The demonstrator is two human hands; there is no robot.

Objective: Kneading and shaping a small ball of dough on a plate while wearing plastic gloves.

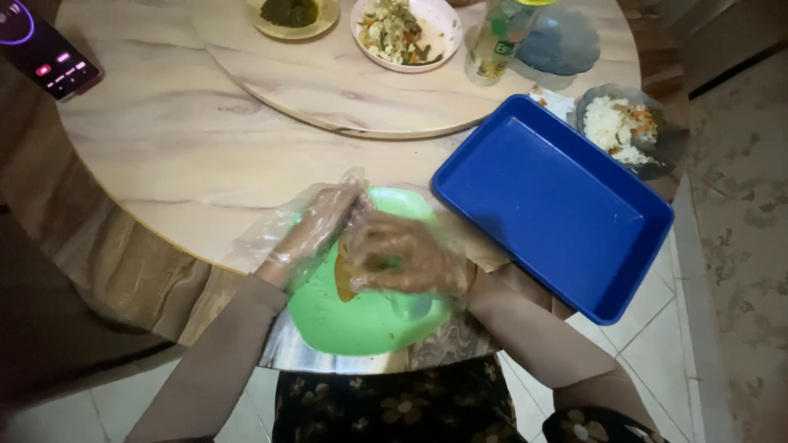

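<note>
Held piece: we see a small flat orange-brown piece of food (345,277), its edge showing between our two hands, over the green plastic plate (361,324).
Left hand: our left hand (316,230), in a loose clear plastic glove, lies against the piece with fingers stretched out; we cannot tell whether they pinch it.
Right hand: our right hand (402,258), gloved the same way, curls its fingers around the piece and grips it.
Plate: it sits at the near edge of the round pale wood-grain table (164,148), partly past the rim.
Tray: a deep blue rectangular plastic tray (550,205) lies just right of the plate, overhanging the edge.
Bottle: a clear plastic bottle with a green and white label (497,41) stands on the raised round turntable (328,82).
Dishes: a white bowl of mixed vegetables (402,31) and a dark dish of white rice (628,127).
</note>
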